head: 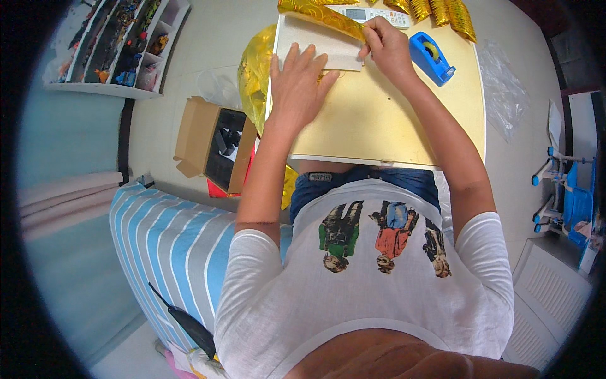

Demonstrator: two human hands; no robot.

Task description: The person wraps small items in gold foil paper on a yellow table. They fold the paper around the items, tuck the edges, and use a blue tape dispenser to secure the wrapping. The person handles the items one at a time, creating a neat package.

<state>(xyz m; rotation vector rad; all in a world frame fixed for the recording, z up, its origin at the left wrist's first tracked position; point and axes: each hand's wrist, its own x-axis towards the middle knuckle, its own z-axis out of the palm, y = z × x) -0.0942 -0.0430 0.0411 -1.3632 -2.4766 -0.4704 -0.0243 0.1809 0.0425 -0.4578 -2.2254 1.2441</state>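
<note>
My left hand [303, 85] lies palm down with fingers spread on a sheet of whitish paper [348, 57] at the table's far left. The far side of this sheet shows a shiny gold patterned face, lifted and curling over. My right hand [386, 47] pinches the right end of that gold foil paper [326, 19] between thumb and fingers. To the right of my right hand stands a blue tape dispenser [433, 59] with a roll of tape. A white remote control [397, 18] lies behind the gold paper. Several gold foil pieces [459, 21] lie along the far edge.
The yellow tabletop [378, 123] has a white rim. A yellow plastic bag [255, 76] hangs at its left side. An open cardboard box [194, 137] stands on the floor at left, beside a striped bed [175, 227]. Clear plastic [504, 90] lies on the floor at right.
</note>
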